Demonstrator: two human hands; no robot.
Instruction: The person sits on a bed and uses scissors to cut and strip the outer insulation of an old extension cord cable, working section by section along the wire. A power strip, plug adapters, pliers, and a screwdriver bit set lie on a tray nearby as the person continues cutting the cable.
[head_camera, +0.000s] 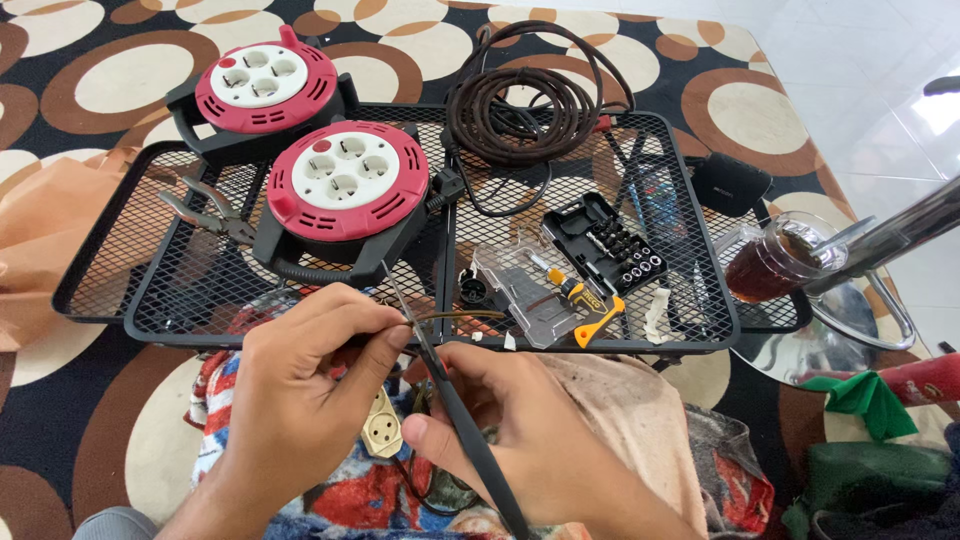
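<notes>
Black slim soldering iron (470, 430) pinched in the right hand (530, 440), tip up and away at a thin brown wire (455, 316).
Left hand (300, 385) clamps that wire between thumb and forefinger, just before the black mesh tray's (100, 270) near edge; a beige socket insert (383, 432) lies below, red cable reels (345, 185) sit toward the tray's far-left corner.

Black bit case (606, 243) — clear lid (520, 288) open — on mesh.
</notes>
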